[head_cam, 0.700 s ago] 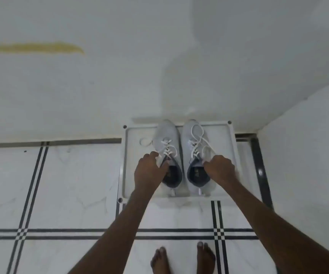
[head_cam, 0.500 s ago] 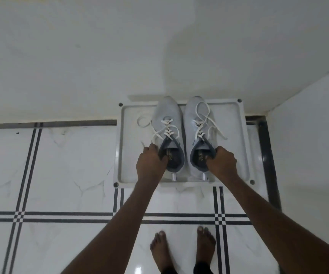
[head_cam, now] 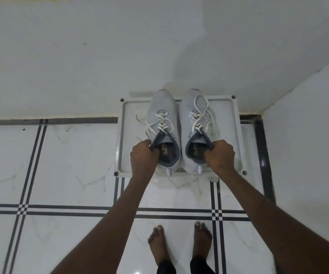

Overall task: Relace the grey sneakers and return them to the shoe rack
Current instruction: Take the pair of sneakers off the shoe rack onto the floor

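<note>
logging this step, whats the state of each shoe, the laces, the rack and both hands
left sneaker: upright on the rack, toe to the wall, gripped at the collar
right sneaker: upright beside it, gripped at the collar
laces: threaded, ends loose, no bow visible
shoe rack: against the wall, bearing both sneakers
left hand: grips left sneaker's collar
right hand: grips right sneaker's collar

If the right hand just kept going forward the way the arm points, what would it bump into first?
Probably the laces of the right sneaker, whose collar the right hand already grips. Past the toe comes the wall, though depth is hard to judge.
</note>
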Tool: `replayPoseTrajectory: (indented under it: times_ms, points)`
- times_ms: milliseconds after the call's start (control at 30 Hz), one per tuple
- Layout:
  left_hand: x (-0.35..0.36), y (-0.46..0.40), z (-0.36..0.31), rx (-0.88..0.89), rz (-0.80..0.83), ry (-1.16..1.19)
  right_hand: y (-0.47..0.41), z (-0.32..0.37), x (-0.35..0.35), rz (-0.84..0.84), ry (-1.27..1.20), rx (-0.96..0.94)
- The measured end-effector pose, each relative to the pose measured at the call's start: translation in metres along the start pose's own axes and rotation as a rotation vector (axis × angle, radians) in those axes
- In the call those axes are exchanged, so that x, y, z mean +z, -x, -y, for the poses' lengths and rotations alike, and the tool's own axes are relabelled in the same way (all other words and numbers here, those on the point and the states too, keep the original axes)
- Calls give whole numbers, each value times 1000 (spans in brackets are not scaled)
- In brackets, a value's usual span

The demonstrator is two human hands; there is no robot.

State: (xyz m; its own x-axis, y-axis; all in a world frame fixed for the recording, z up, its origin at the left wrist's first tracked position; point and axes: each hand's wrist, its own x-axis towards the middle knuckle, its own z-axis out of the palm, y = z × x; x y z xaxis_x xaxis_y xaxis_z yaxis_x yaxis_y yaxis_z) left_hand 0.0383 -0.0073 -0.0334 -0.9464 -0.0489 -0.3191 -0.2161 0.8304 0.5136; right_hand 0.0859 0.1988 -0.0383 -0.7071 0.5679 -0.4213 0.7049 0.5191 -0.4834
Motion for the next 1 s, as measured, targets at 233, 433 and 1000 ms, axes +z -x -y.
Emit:
replayPoseTrajectory:
  times_ms: [233,433,1000]
  points:
    - [-39,59,-5,36,-85,13,61,1,-38,-35,-48,-65]
    - [-46,122,26,90,-110,35,126,-32,-35,-55,-68,-100]
    - [118,266,231,21,105,-17,262,-231,134,-15,-49,102]
